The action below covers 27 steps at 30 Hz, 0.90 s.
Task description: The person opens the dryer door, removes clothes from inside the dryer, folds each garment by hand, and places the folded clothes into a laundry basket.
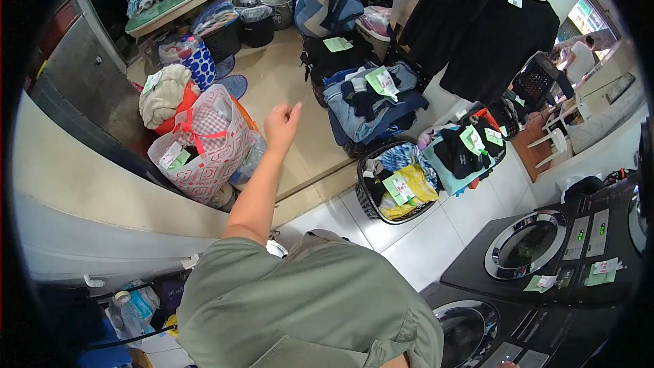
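My left hand [281, 127] is stretched forward over the beige floor, its fingers curled in and nothing seen in them. Nearest to it on the left is a white bag with a pink pattern [216, 143], filled with clothes and a checked cloth. On its other side lies a pile of folded jeans [361, 112] with a green paper tag. A black laundry basket [368, 201] holds yellow and blue clothes. Of my right hand [507, 365], only a sliver shows at the bottom edge, by the lower dark washing machine [470, 330]; its fingers are cut off.
Stacked dark machines with round doors [528, 245] stand on the right. Black garments [504, 41] hang at upper right. A low step edge [313, 194] crosses the floor. A curved wall [122, 184] borders the left. Slippers [233, 86] lie near a blue-dotted bag [199, 65].
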### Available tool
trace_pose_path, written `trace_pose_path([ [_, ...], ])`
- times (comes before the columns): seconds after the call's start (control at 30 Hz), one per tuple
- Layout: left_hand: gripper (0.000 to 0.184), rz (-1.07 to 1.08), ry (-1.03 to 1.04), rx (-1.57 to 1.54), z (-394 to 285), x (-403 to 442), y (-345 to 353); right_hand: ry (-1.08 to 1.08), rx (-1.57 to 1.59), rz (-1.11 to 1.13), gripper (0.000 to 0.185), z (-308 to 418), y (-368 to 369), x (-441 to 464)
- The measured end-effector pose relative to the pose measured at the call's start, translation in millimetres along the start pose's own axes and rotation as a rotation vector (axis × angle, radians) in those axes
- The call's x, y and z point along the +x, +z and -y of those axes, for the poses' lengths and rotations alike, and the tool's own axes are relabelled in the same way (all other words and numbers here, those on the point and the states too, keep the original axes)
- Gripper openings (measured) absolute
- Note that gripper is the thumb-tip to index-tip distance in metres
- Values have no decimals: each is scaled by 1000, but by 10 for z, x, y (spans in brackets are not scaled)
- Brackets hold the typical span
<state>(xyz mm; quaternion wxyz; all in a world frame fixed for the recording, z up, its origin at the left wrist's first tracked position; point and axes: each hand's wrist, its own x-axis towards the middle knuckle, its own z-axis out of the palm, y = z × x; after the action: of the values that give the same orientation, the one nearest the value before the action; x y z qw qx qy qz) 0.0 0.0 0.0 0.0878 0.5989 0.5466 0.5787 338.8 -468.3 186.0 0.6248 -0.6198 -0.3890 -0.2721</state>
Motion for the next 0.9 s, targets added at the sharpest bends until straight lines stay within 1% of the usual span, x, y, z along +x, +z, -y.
trace_pose_path([
  [0.07, 41, 70, -282, 200, 534, -389, -13, 124, -44, 19, 43, -87, -17, -52],
  [0.1, 43, 89, -392, 242, 686, -583, -92, 89, -52, -1, 43, -89, 5, -32],
  [0.13, 45, 116, -502, 286, 831, -803, -198, 121, -45, -32, 42, -112, 11, -11],
  [0.2, 44, 312, -642, 395, 1183, -1248, -417, 172, -5, -120, 42, -164, 20, 49],
  [0.23, 41, 357, -432, 431, 1533, -1622, -496, 186, 17, -163, 42, -180, 26, 44],
  [0.27, 39, 394, -222, 460, 1957, -2053, -600, 194, 1, -159, 42, -173, 77, 59],
  [0.3, 42, 981, -777, 509, 2353, -2403, -827, 200, 11, -112, 42, -182, 127, 74],
  [0.33, 47, 861, -1384, 31, 2675, -2957, -999, 203, 28, -65, 43, -201, 178, 89],
  [0.37, 45, 937, -1583, 192, 2219, -3024, -1232, 202, 50, -19, 44, -230, 233, 101],
  [0.4, 44, 787, -1763, 163, 1305, -2799, -1323, 201, 58, -11, 44, -265, 290, 101],
  [0.43, 44, 815, -1759, 169, 1174, -2893, -1365, 214, 25, 7, 45, -299, 346, 88],
  [0.47, 44, 867, -1713, 176, 1285, -3058, -1385, 230, -8, 22, 46, -313, 402, 70],
  [0.5, 44, 909, -1654, 181, 1379, -3197, -1358, 296, -22, 15, 48, -294, 491, 64],
  [0.53, 44, 934, -1590, 188, 1493, -3316, -1311, 293, -14, 23, 48, -317, 526, 75],
  [0.6, 43, 944, -1448, 208, 1621, -3401, -1170, 209, 33, 132, 48, -359, 587, 93],
  [0.73, 43, 851, -1259, 209, 1665, -3429, -926, 237, 69, 182, 48, -336, 757, 135],
  [0.77, 43, 817, -1239, 207, 1633, -3433, -883, 228, 100, 224, 48, -415, 740, 125],
  [0.83, 42, 751, -1220, 194, 1554, -3419, -838, 275, -101, 179, 48, -596, 691, 74],
  [0.9, 42, 716, -1226, 193, 1475, -3465, -861, 271, -48, 202, 47, -588, 804, 69],
])
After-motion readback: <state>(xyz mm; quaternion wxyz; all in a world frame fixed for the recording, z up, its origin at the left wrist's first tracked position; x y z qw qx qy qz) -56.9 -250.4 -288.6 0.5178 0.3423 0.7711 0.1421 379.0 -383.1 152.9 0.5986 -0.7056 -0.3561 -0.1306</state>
